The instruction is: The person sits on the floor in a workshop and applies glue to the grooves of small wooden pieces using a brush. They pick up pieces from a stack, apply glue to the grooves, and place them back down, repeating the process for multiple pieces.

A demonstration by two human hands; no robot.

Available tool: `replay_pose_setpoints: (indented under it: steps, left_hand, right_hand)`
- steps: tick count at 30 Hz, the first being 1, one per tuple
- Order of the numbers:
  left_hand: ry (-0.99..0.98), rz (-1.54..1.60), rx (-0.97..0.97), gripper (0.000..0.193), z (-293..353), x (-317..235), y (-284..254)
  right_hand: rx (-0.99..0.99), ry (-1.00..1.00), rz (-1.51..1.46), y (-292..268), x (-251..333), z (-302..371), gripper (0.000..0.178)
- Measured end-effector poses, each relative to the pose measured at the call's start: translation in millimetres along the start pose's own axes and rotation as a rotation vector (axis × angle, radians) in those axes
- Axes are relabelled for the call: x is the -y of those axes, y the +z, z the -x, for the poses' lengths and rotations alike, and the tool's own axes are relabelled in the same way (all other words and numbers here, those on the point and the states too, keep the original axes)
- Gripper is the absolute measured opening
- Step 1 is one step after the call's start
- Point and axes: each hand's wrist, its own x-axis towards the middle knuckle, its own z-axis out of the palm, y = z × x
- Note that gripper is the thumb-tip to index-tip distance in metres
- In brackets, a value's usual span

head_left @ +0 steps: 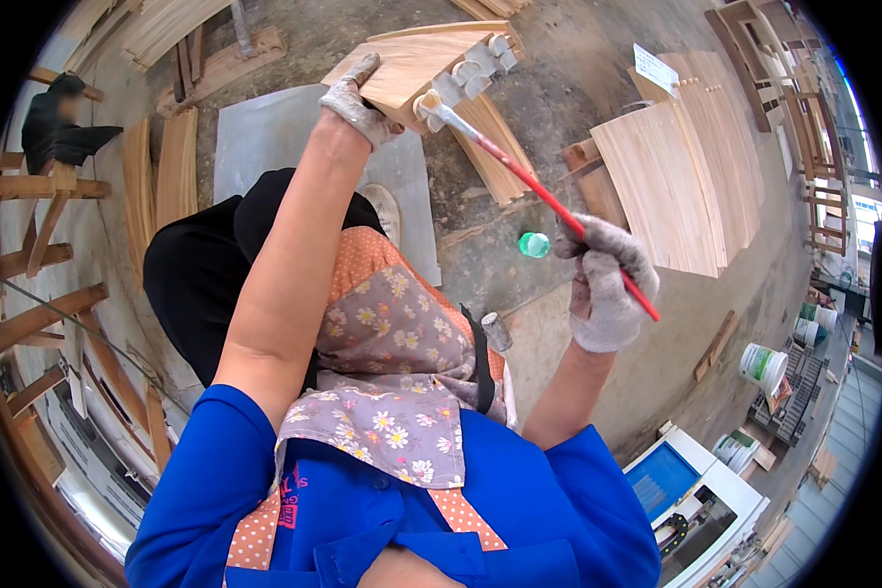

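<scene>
My left hand (365, 110), in a worn light glove, is closed round the near side of a stack of pale wooden boards (412, 71), held tilted. Along the boards' right end sit several rounded grey-white pieces (470, 76); their exact kind is unclear. A gloved right hand (612, 279) grips a long red-handled paintbrush (529, 178). Its pale tip reaches the lower corner of that end, at or very near the rounded pieces. Beneath the brush, a small green translucent container (533, 245) stands on the floor.
Stacked wooden panels (657, 186) lie to the right, with a paper sheet (655, 69) on top. A grey sheet (265, 137) covers floor under my left arm. Wooden frames (44, 255) line the left. Buckets (762, 366) and a white cabinet (715, 500) stand lower right.
</scene>
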Motion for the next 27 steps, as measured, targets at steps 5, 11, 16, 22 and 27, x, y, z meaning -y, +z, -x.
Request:
replay_pose_setpoints:
  steps: [5, 11, 16, 22, 27]
  left_hand:
    - [0.028, 0.02, 0.008, 0.033, 7.5, 3.3, 6.9]
    - [0.007, -0.043, 0.012, 0.038, 6.1, 3.0, 0.0]
    - [-0.011, -0.036, -0.017, 0.04, 15.1, 3.8, 8.0]
    - [-0.023, 0.044, 0.062, 0.041, 14.7, 3.0, 7.3]
    - [-0.042, 0.056, 0.093, 0.038, 18.4, 4.8, 13.5]
  right_hand:
    - [0.077, -0.005, -0.051, -12.9, -0.2, 3.2, 0.02]
    - [-0.145, 0.184, -0.299, -3.3, -12.6, -6.8, 0.02]
    - [-0.204, 0.23, -0.488, -9.5, -21.8, -18.0, 0.019]
    - [-0.181, 0.289, -0.407, -13.1, -33.4, -12.2, 0.019]
    - [-0.194, 0.19, -0.436, -26.3, -32.3, -14.4, 0.021]
